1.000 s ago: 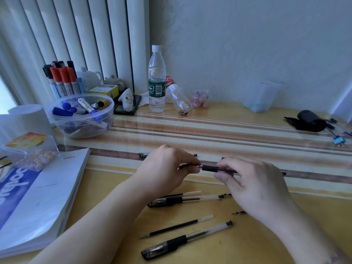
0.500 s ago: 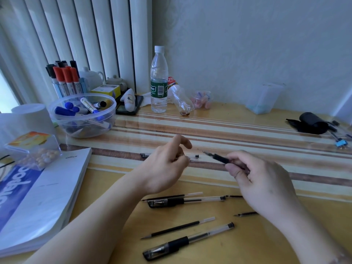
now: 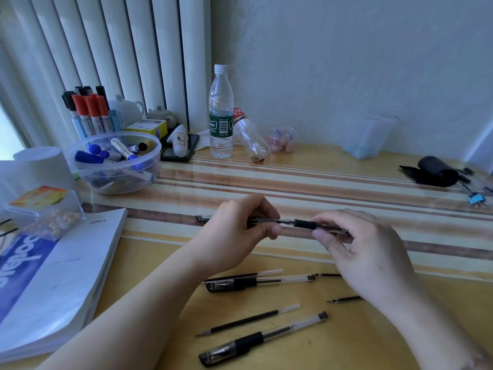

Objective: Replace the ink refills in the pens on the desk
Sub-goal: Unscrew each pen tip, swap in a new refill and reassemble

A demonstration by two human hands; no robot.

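Yellow desk (image 3: 373, 329) by the window blinds, one pen held between two hands above its striped runner.

Both hands work the same pen (image 3: 304, 224): the left hand (image 3: 237, 225) curls its fingers round the pen's left end, and the right hand (image 3: 365, 249) pinches the barrel just past the black grip. It looks like a join being screwed or pulled; which one, I cannot tell. Near the front edge lie two capped pens (image 3: 256, 283) (image 3: 261, 339) and loose refills (image 3: 248, 320) (image 3: 346, 299), so most of the job seems left. Whether those refills are fresh or spent is not visible, the right hand hides part of one, and a cap (image 3: 202, 218) peeks from behind the left hand.
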